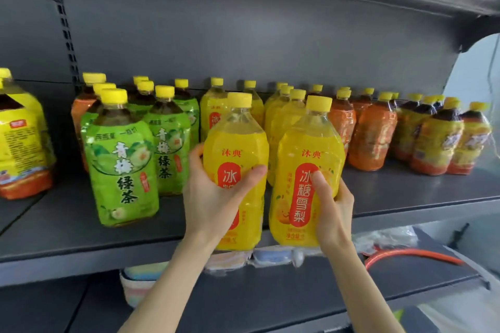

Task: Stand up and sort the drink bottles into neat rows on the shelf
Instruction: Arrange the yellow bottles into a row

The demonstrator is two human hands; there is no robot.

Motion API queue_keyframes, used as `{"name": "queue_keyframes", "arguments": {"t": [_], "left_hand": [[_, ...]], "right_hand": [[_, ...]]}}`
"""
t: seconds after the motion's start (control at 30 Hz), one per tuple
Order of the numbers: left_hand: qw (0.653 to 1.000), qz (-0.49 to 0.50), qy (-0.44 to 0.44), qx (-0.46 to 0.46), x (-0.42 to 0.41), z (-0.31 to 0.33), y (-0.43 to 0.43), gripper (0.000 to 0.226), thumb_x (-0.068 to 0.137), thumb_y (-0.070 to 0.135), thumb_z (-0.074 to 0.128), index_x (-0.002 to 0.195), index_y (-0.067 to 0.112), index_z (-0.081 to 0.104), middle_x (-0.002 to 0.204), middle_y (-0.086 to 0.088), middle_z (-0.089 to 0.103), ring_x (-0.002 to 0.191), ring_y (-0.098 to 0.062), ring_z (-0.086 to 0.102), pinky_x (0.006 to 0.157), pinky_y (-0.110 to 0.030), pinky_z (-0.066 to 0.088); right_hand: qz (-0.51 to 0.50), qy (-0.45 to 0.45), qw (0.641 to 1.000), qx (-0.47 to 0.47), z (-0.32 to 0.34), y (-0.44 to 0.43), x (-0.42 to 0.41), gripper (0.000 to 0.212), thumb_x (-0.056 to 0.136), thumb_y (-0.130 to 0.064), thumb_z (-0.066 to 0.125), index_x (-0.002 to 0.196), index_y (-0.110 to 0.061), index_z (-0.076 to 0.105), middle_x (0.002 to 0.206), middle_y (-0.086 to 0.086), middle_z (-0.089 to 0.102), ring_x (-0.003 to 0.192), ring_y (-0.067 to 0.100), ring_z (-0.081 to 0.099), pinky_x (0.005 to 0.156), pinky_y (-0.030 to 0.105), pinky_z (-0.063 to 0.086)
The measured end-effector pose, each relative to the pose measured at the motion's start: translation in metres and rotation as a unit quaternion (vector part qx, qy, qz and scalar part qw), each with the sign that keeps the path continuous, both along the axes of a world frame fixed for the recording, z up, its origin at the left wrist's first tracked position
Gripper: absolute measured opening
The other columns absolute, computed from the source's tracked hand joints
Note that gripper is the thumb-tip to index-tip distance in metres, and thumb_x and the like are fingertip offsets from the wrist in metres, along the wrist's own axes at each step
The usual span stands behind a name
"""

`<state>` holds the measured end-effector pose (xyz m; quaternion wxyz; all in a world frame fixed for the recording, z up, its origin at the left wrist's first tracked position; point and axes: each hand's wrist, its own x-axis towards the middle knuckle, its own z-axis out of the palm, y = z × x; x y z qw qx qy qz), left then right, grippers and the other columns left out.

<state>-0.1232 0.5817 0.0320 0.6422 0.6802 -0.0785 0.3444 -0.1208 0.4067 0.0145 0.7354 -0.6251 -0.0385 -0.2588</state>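
My left hand grips a yellow pear-drink bottle, upright, its base level with the front edge of the grey shelf. My right hand grips a second yellow pear-drink bottle just to its right, also upright. Behind them stand several more yellow bottles. Green-tea bottles stand in rows to the left. Orange-labelled tea bottles stand to the right.
A yellow-and-orange bottle stands at the far left on the neighbouring shelf section. Dark-tea bottles with yellow labels fill the far right. Below, a lower shelf holds pastel sponges and an orange hoop.
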Motion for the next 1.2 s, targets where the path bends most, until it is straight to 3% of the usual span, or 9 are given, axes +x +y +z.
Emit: {"name": "queue_keyframes", "arguments": {"t": [0.27, 0.47, 0.67, 0.77, 0.83, 0.97, 1.1, 1.2], "left_hand": [[0.999, 0.044, -0.007, 0.016, 0.047, -0.004, -0.047, 0.089, 0.052, 0.068, 0.074, 0.123, 0.041, 0.028, 0.109, 0.027, 0.05, 0.095, 0.014, 0.053, 0.066, -0.002, 0.045], [0.998, 0.06, 0.003, 0.033, 0.089, -0.008, -0.041, 0.09, 0.064, 0.055, 0.069, 0.138, 0.024, 0.027, 0.13, 0.003, 0.049, 0.108, -0.007, 0.051, 0.073, -0.006, 0.039], [0.996, 0.065, 0.016, 0.06, 0.121, -0.008, -0.031, 0.094, 0.068, 0.058, 0.063, 0.142, 0.019, 0.023, 0.136, -0.003, 0.046, 0.119, -0.016, 0.048, 0.083, -0.018, 0.041], [0.995, 0.063, 0.02, 0.073, 0.131, -0.007, -0.025, 0.095, 0.068, 0.059, 0.063, 0.143, 0.017, 0.022, 0.136, -0.004, 0.045, 0.121, -0.02, 0.049, 0.092, -0.03, 0.045], [0.993, 0.074, 0.018, 0.087, 0.135, -0.007, -0.022, 0.096, 0.069, 0.059, 0.062, 0.143, 0.014, 0.023, 0.136, -0.005, 0.042, 0.122, -0.021, 0.047, 0.093, -0.032, 0.043], [0.985, 0.117, 0.034, 0.119, 0.142, -0.007, -0.018, 0.098, 0.069, 0.065, 0.058, 0.145, 0.015, 0.021, 0.134, -0.009, 0.038, 0.122, -0.026, 0.044, 0.093, -0.038, 0.042], [0.981, 0.142, 0.061, 0.114, 0.151, -0.003, -0.013, 0.1, 0.068, 0.067, 0.056, 0.145, 0.016, 0.019, 0.137, -0.013, 0.036, 0.124, -0.032, 0.041, 0.1, -0.053, 0.039], [0.981, 0.15, 0.069, 0.099, 0.157, 0.0, -0.012, 0.099, 0.069, 0.064, 0.057, 0.146, 0.014, 0.018, 0.14, -0.014, 0.035, 0.127, -0.032, 0.038, 0.102, -0.052, 0.037]], "right_hand": [[0.016, 0.0, 1.0, -0.007, -0.004, -0.048, 0.041, 0.059, 0.058, -0.066, 0.067, 0.102, -0.027, 0.065, 0.094, -0.002, 0.075, 0.084, 0.016, 0.073, 0.06, 0.023, 0.056], [0.007, -0.01, 1.0, -0.014, -0.007, -0.068, 0.067, 0.056, 0.059, -0.067, 0.065, 0.104, -0.035, 0.061, 0.095, -0.011, 0.074, 0.086, 0.008, 0.071, 0.058, 0.017, 0.055], [0.032, -0.021, 0.999, -0.033, -0.007, -0.075, 0.093, 0.037, 0.078, -0.053, 0.067, 0.111, -0.04, 0.056, 0.105, -0.01, 0.072, 0.09, 0.006, 0.07, 0.062, 0.018, 0.055], [0.056, -0.021, 0.997, -0.043, -0.008, -0.071, 0.103, 0.038, 0.078, -0.049, 0.061, 0.115, -0.04, 0.056, 0.104, -0.011, 0.073, 0.092, 0.008, 0.071, 0.064, 0.019, 0.056], [0.071, -0.018, 0.996, -0.046, -0.008, -0.067, 0.108, 0.038, 0.077, -0.05, 0.06, 0.114, -0.038, 0.056, 0.103, -0.011, 0.073, 0.093, 0.01, 0.071, 0.065, 0.019, 0.056], [0.102, -0.013, 0.993, -0.061, -0.01, -0.056, 0.115, 0.054, 0.079, -0.058, 0.059, 0.124, -0.028, 0.053, 0.111, -0.005, 0.07, 0.095, 0.01, 0.07, 0.067, 0.02, 0.056], [0.137, -0.012, 0.987, -0.078, -0.007, -0.05, 0.12, 0.048, 0.082, -0.059, 0.058, 0.12, -0.029, 0.054, 0.112, -0.003, 0.071, 0.095, 0.01, 0.071, 0.067, 0.019, 0.056], [0.158, -0.005, 0.983, -0.091, -0.006, -0.048, 0.123, 0.072, 0.067, -0.075, 0.063, 0.121, -0.028, 0.054, 0.111, -0.006, 0.072, 0.098, 0.011, 0.07, 0.069, 0.02, 0.056]]}}
